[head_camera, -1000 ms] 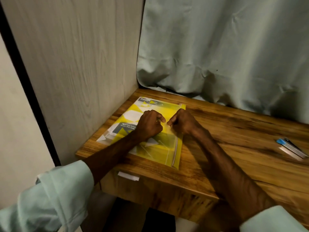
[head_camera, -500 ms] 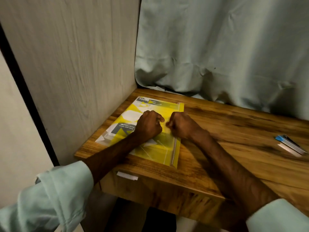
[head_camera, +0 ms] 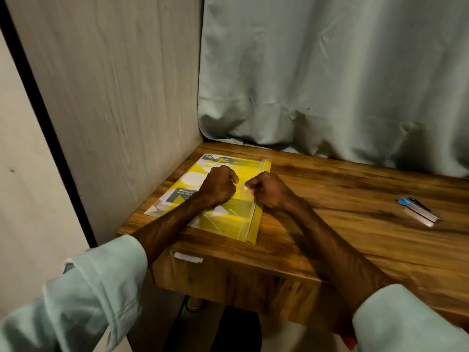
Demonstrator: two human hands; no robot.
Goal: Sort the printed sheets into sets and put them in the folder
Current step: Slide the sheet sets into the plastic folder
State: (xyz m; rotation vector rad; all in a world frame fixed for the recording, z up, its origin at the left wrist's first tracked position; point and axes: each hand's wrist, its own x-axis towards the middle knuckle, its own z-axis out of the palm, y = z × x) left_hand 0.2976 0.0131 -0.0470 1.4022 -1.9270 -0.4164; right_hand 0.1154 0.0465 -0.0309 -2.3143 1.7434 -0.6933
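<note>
Our left hand [head_camera: 219,190] and right hand [head_camera: 270,193] have barely moved; both pinch the yellow folder [head_camera: 228,221]. Its long side points toward the curtain [head_camera: 330,72].

dim, warm light over the table [head_camera: 342,207], as it reaches my feed: the wood glows amber at the centre and falls to near black under its front edge. the curtain [head_camera: 330,72] is softly and evenly lit, darkening toward its lower right folds. both forearms [head_camera: 172,224] throw soft-edged shadows onto the wood close beside them. a small white glint sits on the plastic cover of the folder [head_camera: 228,219]. the wide lens leans the wall panel [head_camera: 114,85] and its black edge strip [head_camera: 49,130] outward. the sleeves [head_camera: 88,295] in the bottom corners are soft and smeared, as is the small blue-tipped object [head_camera: 418,212] at far right.
</note>
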